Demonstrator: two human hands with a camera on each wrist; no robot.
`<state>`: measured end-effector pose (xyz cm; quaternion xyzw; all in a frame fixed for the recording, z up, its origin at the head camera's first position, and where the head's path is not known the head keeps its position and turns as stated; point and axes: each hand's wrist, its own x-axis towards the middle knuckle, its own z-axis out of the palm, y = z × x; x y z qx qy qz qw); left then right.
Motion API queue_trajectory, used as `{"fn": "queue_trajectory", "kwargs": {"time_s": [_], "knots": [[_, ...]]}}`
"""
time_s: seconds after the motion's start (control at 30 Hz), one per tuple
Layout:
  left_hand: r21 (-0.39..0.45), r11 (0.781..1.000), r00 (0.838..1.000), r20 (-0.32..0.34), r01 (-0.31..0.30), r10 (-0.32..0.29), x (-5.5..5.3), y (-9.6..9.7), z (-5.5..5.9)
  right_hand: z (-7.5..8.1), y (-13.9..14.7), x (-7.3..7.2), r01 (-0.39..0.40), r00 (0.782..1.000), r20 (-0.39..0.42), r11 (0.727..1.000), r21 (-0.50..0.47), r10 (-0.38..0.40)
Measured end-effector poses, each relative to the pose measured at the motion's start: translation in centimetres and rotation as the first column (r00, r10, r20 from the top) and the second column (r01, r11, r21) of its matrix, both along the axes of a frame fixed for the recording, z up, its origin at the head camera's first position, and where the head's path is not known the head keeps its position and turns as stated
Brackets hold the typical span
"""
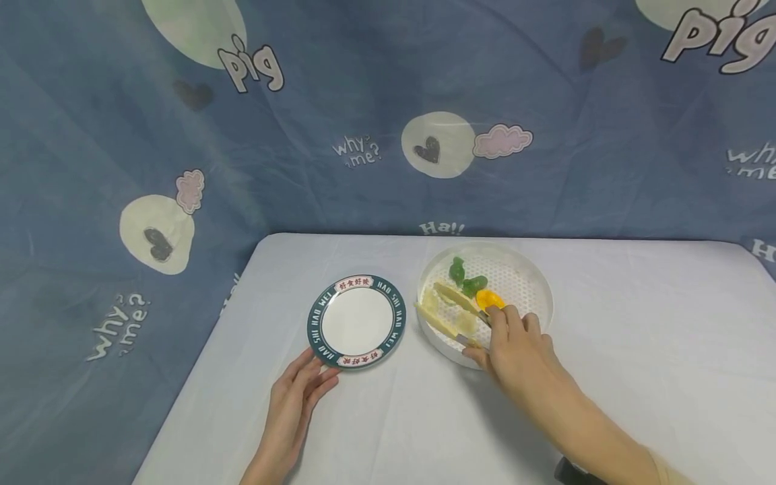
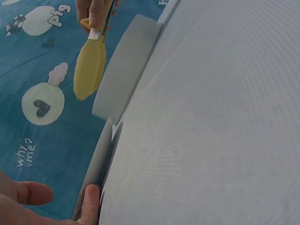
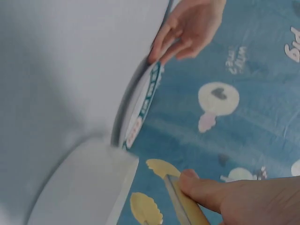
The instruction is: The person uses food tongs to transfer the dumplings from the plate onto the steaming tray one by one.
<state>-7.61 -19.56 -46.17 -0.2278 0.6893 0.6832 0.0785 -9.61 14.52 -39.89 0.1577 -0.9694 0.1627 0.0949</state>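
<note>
At the lower left rim of a round plate (image 1: 314, 326) with a dark green lettered border, my left hand (image 1: 292, 407) rests its fingertips, the thumb held apart in the left wrist view. My right hand (image 1: 523, 353) grips a pair of tongs (image 1: 456, 296) with yellow tips and metal arms. The tips stand apart over the left side of a round white tray (image 1: 526, 286) with a dotted base. Below and around them lie pale yellow slices (image 1: 466, 322). Two green pieces (image 1: 475, 285) and a bright yellow-orange piece (image 1: 488, 298) sit behind the tongs, near the tray's middle.
A white cloth (image 1: 388, 431) covers the table under plate and tray. Behind and to the left hangs a blue printed curtain (image 1: 339, 81). At the bottom edge, a dark object (image 1: 572, 473) shows beside the right forearm.
</note>
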Motion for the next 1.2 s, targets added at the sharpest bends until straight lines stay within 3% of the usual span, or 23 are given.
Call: {"fn": "queue_trajectory", "kwargs": {"time_s": [0.3, 0.53, 0.9, 1.2], "knots": [[0.014, 1.0, 1.0, -0.002, -0.007, 0.007, 0.0, 0.0, 0.0, -0.7, -3.5, 0.1, -0.073, 0.994, -0.076, 0.996, 0.042, 0.076], [0.006, 1.0, 1.0, -0.002, -0.004, 0.004, 0.1, 0.1, 0.1, -1.2, -6.2, 0.0, -0.156, 0.965, -0.194, 0.98, 0.12, 0.177], [-0.005, 1.0, 1.0, -0.026, -0.002, 0.002, 0.1, 0.0, 0.0, -3.5, -10.8, -1.6, -0.118, 0.96, -0.234, 0.98, 0.159, 0.154], [0.015, 1.0, 1.0, -0.019, -0.008, 0.008, 0.0, -0.1, 0.0, -5.1, -12.2, -2.2, -0.047, 0.959, -0.251, 0.95, 0.308, 0.129]]}}
